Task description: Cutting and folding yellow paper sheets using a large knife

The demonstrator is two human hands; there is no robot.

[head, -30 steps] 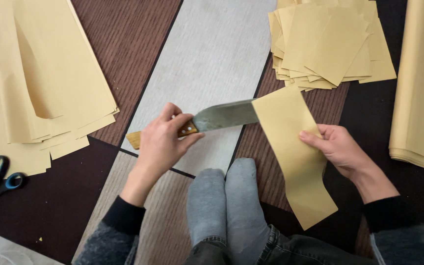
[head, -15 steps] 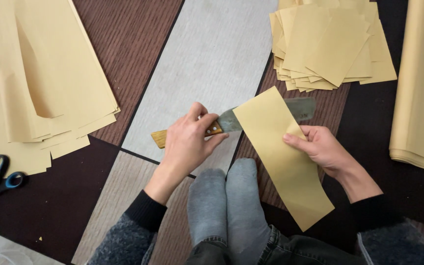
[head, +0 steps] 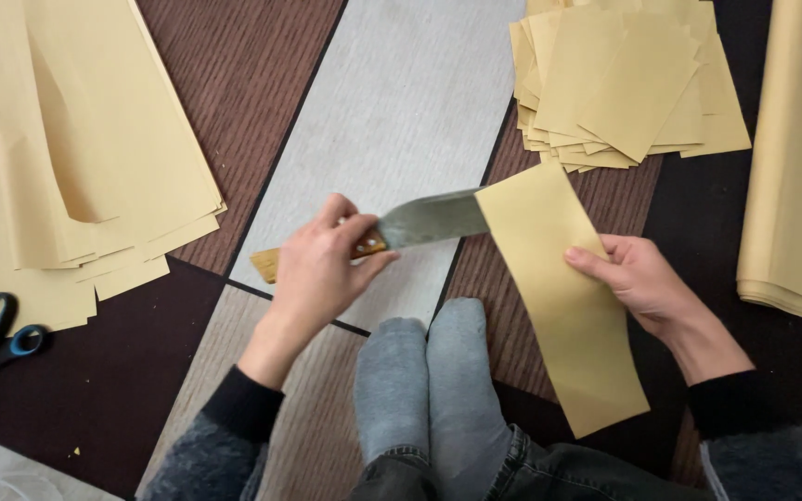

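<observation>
A single head-worn camera looks steeply down from close above the seated person's lap, facing forward over the grey-socked feet (head: pixel 424 371) to the patterned floor (head: pixel 392 102), with no second view sharing the scene.
</observation>
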